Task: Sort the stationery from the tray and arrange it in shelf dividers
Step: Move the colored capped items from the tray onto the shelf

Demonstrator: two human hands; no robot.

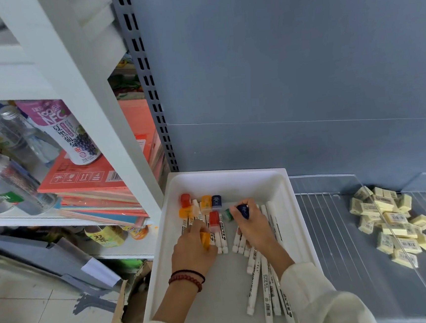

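A white tray [234, 176] sits on the grey shelf and holds several white pens [266, 285] and small coloured sharpeners in red [214, 220], orange [206, 203] and dark blue [217, 202]. My left hand [192, 250] is inside the tray and grips an orange sharpener [205, 240]. My right hand [253, 226] is beside it, curled round a dark blue sharpener [243, 210], with a green piece [227, 214] just left of its fingers. A heap of yellow erasers [392, 220] lies to the right, by a clear divider [381, 211].
Another clear divider [319, 177] stands right of the tray on the shelf. To the left is a white rack [116, 133] with drink cans [5, 182], a bottle [73, 132] and stacked orange books [98, 186]. Grey panels and torn cardboard lie on the floor.
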